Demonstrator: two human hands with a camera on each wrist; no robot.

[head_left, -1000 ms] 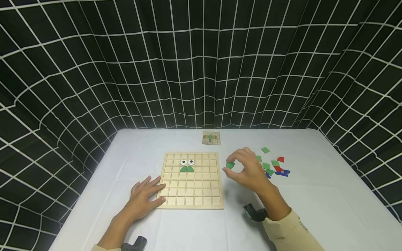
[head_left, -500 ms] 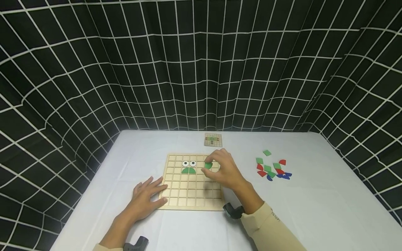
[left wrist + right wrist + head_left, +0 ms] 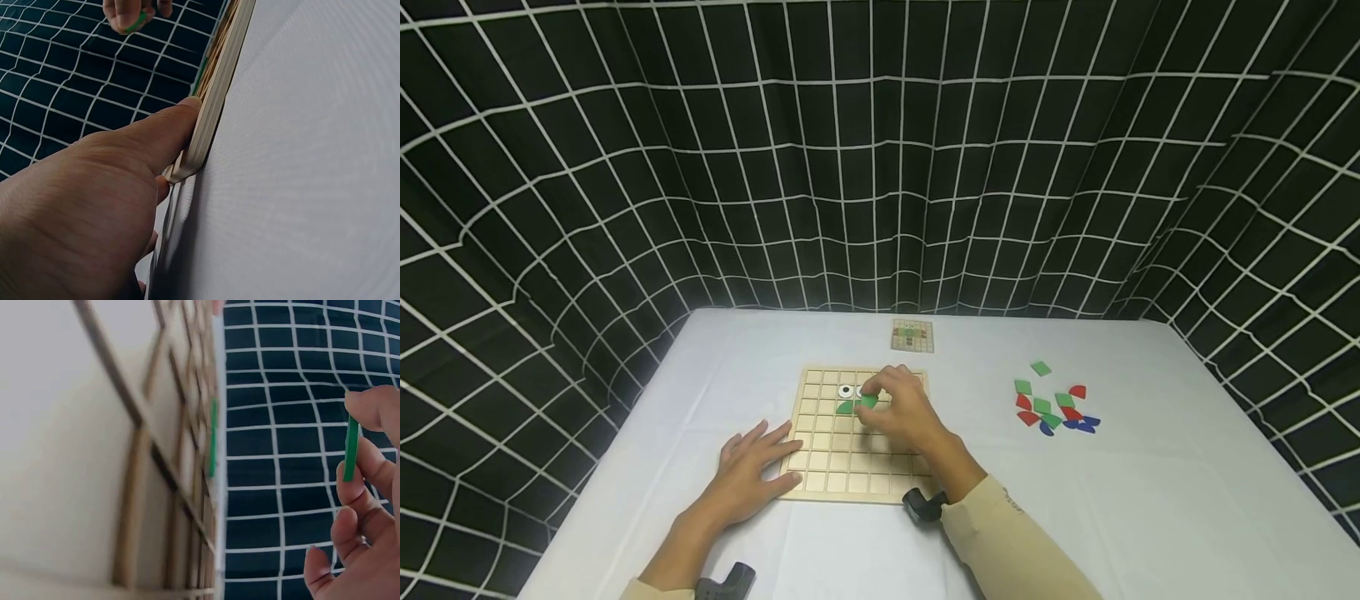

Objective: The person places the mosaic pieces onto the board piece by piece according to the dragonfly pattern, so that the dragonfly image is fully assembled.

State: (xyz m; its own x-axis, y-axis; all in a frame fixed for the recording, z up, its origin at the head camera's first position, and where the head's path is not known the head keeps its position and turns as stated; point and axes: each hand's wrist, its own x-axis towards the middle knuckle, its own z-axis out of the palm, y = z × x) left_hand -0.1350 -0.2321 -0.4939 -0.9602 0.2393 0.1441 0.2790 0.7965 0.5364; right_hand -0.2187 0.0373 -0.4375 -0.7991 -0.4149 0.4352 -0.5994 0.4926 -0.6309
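Right grip is pinching a green piece mid-frame; it's looking light, stiff, best held edgewise. Left grip is resting spread on the board.

I see the thin green piece pinched between the thumb and a finger of the right hand, raised above the wooden board and nearly parallel to it, its outline partly covered from me. The board is pale and squarish, divided by ridges into small cells, and lies flat, with the left hand touching its left edge.
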